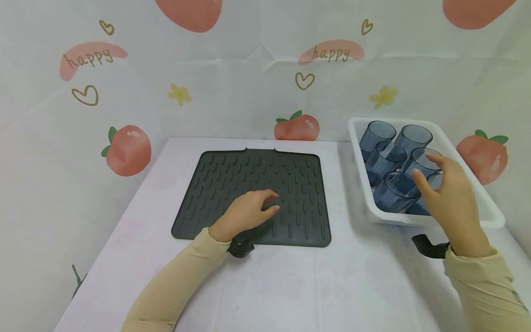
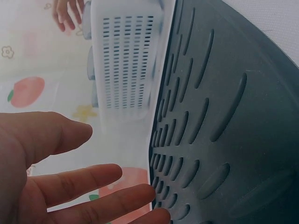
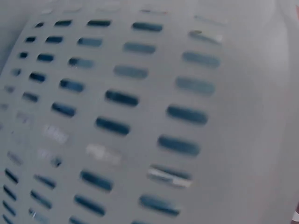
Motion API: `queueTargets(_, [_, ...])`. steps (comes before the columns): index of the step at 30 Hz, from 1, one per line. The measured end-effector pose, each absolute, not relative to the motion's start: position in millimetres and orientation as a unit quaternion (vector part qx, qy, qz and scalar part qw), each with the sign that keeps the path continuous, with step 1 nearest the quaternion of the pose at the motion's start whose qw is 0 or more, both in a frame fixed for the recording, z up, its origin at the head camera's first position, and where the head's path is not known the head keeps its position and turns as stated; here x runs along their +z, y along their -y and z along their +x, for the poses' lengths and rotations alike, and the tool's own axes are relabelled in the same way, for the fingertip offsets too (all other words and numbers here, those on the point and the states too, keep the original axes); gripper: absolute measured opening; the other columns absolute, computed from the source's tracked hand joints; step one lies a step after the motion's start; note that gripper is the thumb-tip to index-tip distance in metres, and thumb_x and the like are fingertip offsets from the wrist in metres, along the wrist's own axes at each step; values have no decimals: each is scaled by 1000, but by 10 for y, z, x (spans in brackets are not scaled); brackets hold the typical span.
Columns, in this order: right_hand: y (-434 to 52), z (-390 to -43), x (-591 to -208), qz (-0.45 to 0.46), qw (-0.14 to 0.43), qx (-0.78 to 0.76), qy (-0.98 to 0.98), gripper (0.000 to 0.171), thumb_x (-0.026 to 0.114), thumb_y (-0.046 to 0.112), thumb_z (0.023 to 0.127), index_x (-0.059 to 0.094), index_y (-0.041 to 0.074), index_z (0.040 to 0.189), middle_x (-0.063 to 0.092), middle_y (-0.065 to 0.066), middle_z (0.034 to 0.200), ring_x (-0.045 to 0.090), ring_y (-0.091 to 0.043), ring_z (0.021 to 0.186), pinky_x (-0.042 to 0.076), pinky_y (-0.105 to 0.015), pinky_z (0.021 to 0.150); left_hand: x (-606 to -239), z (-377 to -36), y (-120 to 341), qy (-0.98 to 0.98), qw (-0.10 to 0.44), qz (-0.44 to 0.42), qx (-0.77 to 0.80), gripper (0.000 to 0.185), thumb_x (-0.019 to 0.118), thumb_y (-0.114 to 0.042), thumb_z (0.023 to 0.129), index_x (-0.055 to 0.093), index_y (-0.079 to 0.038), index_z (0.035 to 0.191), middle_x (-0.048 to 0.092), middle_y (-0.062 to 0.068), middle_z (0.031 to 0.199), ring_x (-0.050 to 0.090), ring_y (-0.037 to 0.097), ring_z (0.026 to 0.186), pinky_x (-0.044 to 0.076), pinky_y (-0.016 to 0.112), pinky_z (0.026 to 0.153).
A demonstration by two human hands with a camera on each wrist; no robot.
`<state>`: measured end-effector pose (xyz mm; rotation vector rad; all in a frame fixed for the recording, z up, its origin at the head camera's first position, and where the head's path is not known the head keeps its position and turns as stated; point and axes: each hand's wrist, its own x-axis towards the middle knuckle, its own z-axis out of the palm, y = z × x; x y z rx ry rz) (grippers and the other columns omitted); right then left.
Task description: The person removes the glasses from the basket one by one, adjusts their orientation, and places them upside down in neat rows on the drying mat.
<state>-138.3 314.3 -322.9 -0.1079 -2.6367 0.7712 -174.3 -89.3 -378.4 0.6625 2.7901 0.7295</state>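
Note:
My right hand (image 1: pixel 454 205) hovers at the right side of a white plastic basket (image 1: pixel 408 219), thumb and fingers spread apart over the right-hand glasses. Several blue-tinted clear glasses (image 1: pixel 396 191) stand in rows inside, mouths up. Nearest to the fingertips is a glass (image 1: pixel 416 162) in the middle of the right row; the one in front of it is partly hidden by the hand. Over the dark ridged drying mat (image 1: pixel 298 184) is my left hand (image 1: pixel 246 210), fingers loosely bent, holding nothing. In the left wrist view its fingers are apart, beside the mat's surface.
The basket's slotted wall (image 3: pixel 252 93) fills the right wrist view, blue glass showing through the slots. A white cloth (image 1: pixel 332 286) covers the table. Behind it hangs a printed backdrop (image 1: pixel 232 69) with fruit and hearts. The mat lies left of the basket.

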Motion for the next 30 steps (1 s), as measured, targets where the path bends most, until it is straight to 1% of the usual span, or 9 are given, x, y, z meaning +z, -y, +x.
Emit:
queueTargets(9, [-3286,-1382,-3288,-60,195,270,941,56,48,31,100,37,6,148,38,-28,147,32,-45,137,24,-62,112,-3782,-1741,897,-942,85,223,234,41,59,-36,96,59,-16,131,69,3,117,67,17,101,56,36,78])
queueTargets(16, [-3335,-1374,-3295,-67,198,267,941,54,49,27,99,41,-1,144,42,-32,141,36,-49,132,26,-62,111,-3767,-1727,891,-942,88,224,234,41,59,-36,96,59,-15,131,69,2,118,67,17,102,56,35,80])
queueTargets(26, [-3442,-1379,-3377,-94,174,250,948,56,47,30,99,38,-1,146,38,-31,145,32,-48,136,25,-63,110,-3745,-1721,888,-943,86,223,233,40,59,-35,96,59,-15,131,69,2,117,67,16,102,56,35,78])
queueTargets(30, [-3460,-1372,-3378,-102,161,239,952,58,46,31,100,36,-2,146,35,-34,145,30,-50,136,24,-65,109,-3750,-1718,892,-943,86,223,233,41,59,-36,96,59,-15,131,69,3,116,67,17,100,56,35,77])
